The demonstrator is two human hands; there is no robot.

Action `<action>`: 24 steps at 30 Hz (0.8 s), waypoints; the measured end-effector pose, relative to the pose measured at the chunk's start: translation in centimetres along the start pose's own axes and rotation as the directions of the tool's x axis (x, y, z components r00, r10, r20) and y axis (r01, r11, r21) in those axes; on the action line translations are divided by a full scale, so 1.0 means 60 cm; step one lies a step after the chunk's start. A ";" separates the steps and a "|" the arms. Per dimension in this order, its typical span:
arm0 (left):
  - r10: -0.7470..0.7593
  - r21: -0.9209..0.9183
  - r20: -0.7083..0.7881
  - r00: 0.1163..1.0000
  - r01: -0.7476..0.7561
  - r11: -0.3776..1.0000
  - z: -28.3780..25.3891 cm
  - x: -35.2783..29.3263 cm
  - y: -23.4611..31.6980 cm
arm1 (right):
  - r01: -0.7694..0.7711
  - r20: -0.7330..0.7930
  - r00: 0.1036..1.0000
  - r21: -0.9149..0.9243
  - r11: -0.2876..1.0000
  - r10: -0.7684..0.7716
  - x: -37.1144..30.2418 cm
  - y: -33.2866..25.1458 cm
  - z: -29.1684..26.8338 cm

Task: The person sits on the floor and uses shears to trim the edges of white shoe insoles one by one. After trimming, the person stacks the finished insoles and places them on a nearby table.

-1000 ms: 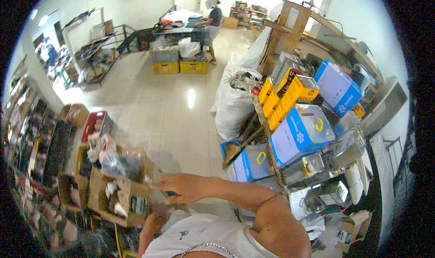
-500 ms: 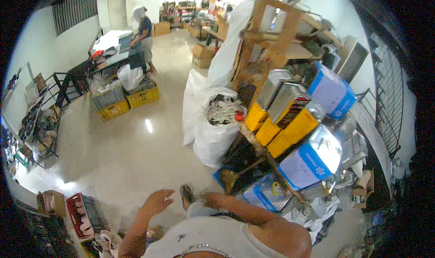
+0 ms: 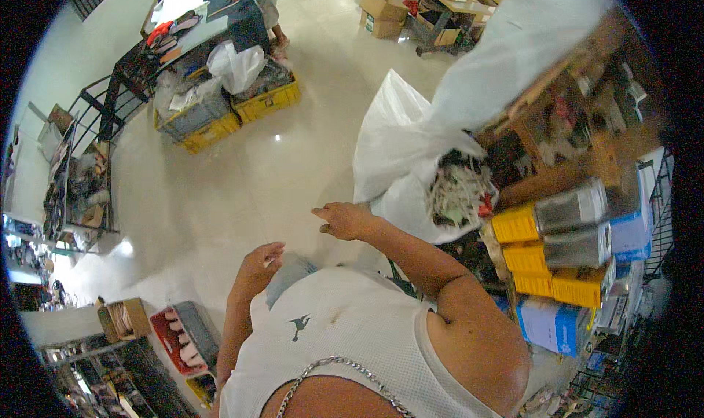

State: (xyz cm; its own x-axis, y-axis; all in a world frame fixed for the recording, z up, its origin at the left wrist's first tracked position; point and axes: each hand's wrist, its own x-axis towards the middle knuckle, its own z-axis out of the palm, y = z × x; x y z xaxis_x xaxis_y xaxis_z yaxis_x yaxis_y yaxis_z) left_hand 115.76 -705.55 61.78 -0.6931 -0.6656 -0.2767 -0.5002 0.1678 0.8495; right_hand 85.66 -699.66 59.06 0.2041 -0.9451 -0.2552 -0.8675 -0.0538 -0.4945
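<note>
Fingers of right hand loosely open, empty, now lifted beside the white sack. Left hand curled near the shirt, grip unclear. Boxes of a second ago gone from reach.

**Bare hands above a pale floor**

Left hand raised close to the chest, fingers curled loosely, a small pale scrap seemingly pinched at the fingertips, too blurred to identify. Right hand stretched forward, palm down, fingers slightly bent, gripping nothing, near an open white sack of tangled scraps.
</note>
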 end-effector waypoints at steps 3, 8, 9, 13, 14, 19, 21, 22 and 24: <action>-0.059 -0.083 -0.152 0.987 0.047 0.995 -0.124 0.180 -0.064 | -0.002 0.060 0.998 -0.015 1.000 0.002 0.218 0.063 -0.078; -0.067 -0.070 0.009 0.998 0.067 0.995 -0.351 0.581 -0.126 | -0.253 0.201 0.949 0.028 0.967 0.243 0.556 0.184 -0.174; 0.002 -0.066 0.062 0.998 0.002 0.998 -0.396 0.667 -0.118 | -0.303 0.219 0.928 -0.025 0.953 0.301 0.611 0.206 -0.201; -0.033 0.135 0.430 0.902 -0.028 0.990 -0.555 1.004 -0.030 | -0.290 0.085 0.957 0.313 0.904 0.277 0.751 0.292 -0.329; -0.041 0.194 0.499 0.866 -0.065 0.979 -0.579 1.094 -0.005 | -0.324 0.069 0.945 0.346 0.881 0.320 0.777 0.326 -0.361; 0.180 0.392 0.596 0.783 -0.479 0.785 -0.587 1.532 0.094 | -0.488 0.011 0.851 0.384 0.784 0.525 0.903 0.590 -0.500; 0.178 0.262 0.574 0.800 -0.385 0.885 -0.537 1.681 0.148 | -0.502 0.063 0.851 0.392 0.771 0.522 0.948 0.719 -0.575; 0.178 0.180 0.539 0.824 -0.319 0.930 -0.511 1.753 0.187 | -0.483 0.042 0.860 0.387 0.785 0.509 0.966 0.788 -0.625; 0.187 0.129 0.475 0.860 -0.278 0.952 -0.459 1.876 0.287 | -0.485 0.076 0.868 0.347 0.803 0.491 0.994 0.898 -0.737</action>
State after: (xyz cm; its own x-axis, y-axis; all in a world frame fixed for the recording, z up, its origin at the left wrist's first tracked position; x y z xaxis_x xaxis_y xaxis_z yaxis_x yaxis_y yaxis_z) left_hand 43.42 -797.60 57.64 -0.9361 -0.1957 -0.2923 -0.3501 0.4384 0.8278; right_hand 31.04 -773.16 53.94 -0.2139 -0.8221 -0.5277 -0.6382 0.5266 -0.5616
